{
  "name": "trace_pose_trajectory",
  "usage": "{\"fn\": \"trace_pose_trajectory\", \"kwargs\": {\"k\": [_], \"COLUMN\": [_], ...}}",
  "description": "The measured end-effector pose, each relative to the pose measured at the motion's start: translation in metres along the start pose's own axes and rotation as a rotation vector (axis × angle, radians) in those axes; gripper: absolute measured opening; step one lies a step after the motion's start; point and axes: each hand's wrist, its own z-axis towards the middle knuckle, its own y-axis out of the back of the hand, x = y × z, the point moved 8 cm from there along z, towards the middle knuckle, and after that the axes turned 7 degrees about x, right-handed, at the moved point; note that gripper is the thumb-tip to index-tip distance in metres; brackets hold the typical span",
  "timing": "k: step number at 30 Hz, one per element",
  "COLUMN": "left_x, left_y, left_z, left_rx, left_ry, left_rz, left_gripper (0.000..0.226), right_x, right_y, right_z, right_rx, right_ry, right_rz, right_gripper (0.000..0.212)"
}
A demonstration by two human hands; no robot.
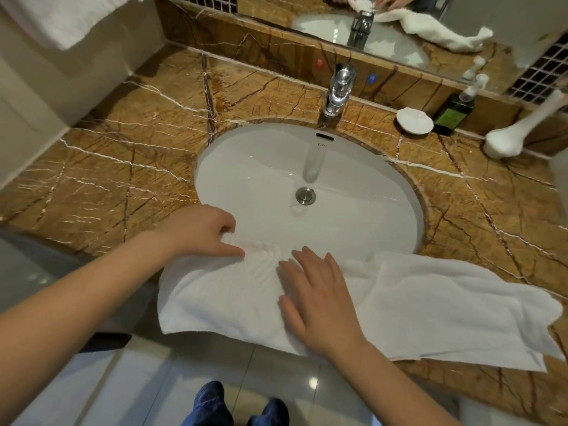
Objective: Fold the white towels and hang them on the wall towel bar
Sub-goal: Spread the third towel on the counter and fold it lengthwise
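A white towel (430, 305) lies folded lengthwise along the front edge of the counter, partly over the sink's near rim. My left hand (199, 232) pinches the towel's far edge at its left part, fingers curled, thumb stretched along the cloth. Flat on the towel's middle rests my right hand (316, 296), fingers straight and spread. Another white towel (61, 20) hangs at the top left; the bar that carries it is out of view.
The white sink (353, 179) sits in a brown marble counter (123, 149) with a chrome tap (338, 90) behind it. A white soap dish (414, 120), a dark pump bottle (455, 112) and a white hair dryer (519, 130) stand at the back right. A mirror (399, 32) lines the back.
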Motion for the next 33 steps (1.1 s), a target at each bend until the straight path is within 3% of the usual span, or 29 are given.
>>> {"fn": "trace_pose_trajectory", "kwargs": {"k": [4, 7, 14, 17, 20, 22, 26, 33], "left_x": [0.032, 0.048, 0.081, 0.066, 0.039, 0.02, 0.017, 0.053], "left_y": [-0.009, -0.004, 0.023, 0.033, 0.026, 0.005, -0.043, -0.055], "left_z": [-0.019, -0.028, -0.021, -0.025, -0.034, -0.041, -0.042, -0.034], "left_rx": [0.17, 0.145, -0.158, -0.368, -0.473, -0.431, -0.234, -0.191], "left_ry": [-0.039, -0.035, 0.023, -0.038, -0.081, -0.104, -0.016, -0.059], "left_rz": [-0.119, -0.012, 0.189, 0.241, 0.228, 0.111, -0.049, 0.072], "left_gripper": [0.015, 0.015, 0.009, 0.008, 0.014, 0.02, 0.06, 0.058], "right_x": [0.016, 0.029, 0.059, 0.065, 0.068, 0.07, 0.08, 0.079], "right_y": [-0.018, -0.023, -0.049, -0.058, -0.06, -0.062, -0.068, -0.036], "right_z": [-0.002, 0.003, 0.023, 0.028, 0.032, 0.034, 0.041, 0.045], "right_rx": [0.053, 0.066, 0.164, 0.163, 0.143, 0.16, 0.142, 0.037], "right_ry": [0.013, -0.01, -0.12, -0.208, -0.28, -0.319, -0.403, -0.347], "right_rz": [0.055, 0.081, 0.1, 0.024, 0.001, -0.002, 0.07, 0.3], "right_gripper": [0.05, 0.052, 0.059, 0.058, 0.057, 0.056, 0.055, 0.055]}}
